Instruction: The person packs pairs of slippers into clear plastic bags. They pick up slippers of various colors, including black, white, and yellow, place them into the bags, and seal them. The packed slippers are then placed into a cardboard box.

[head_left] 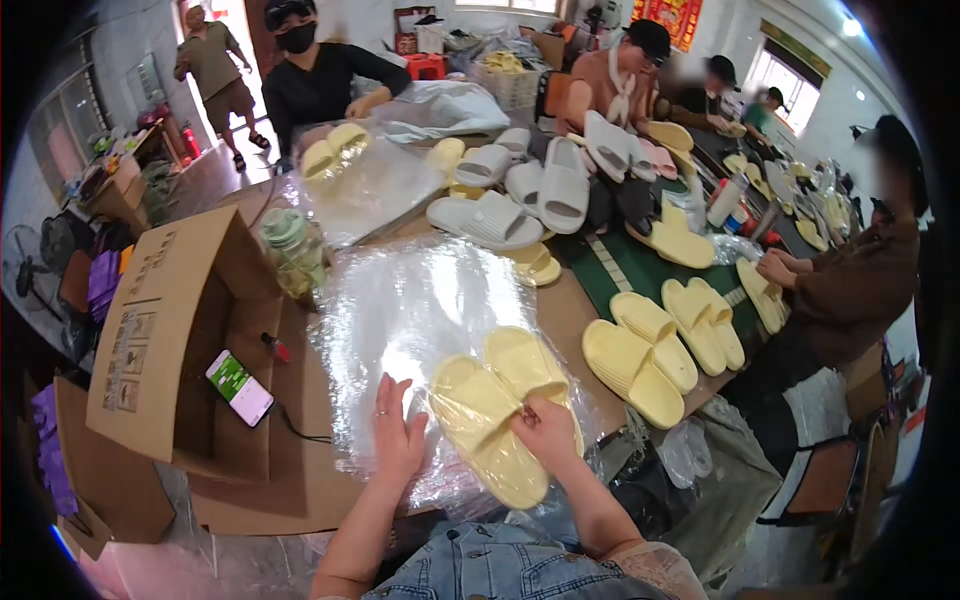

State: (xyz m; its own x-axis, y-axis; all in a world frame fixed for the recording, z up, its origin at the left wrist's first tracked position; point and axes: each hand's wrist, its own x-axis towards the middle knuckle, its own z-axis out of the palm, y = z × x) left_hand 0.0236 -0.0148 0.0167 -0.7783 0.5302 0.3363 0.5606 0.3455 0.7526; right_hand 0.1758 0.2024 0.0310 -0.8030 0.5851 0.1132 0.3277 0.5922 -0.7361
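A pair of pale yellow slide slippers (462,400) lies in front of me, with shiny clear plastic over it that looks like a bag. My right hand (546,432) is closed at the straps of this pair, its fingers bent and partly hidden. Flat on a stack of clear plastic bags (375,300), just left of the slippers, my left hand (398,428) rests with its fingers stretched out and holds nothing. More yellow slippers (655,370) stand in pairs to the right.
An open cardboard box (150,340) stands at the left, with a lit phone (240,388) by its opening. Behind the bags are a green-lidded jar (290,245) and a pile of grey slippers (490,215). Several people work around the table; one at the right handles a yellow slipper (760,295).
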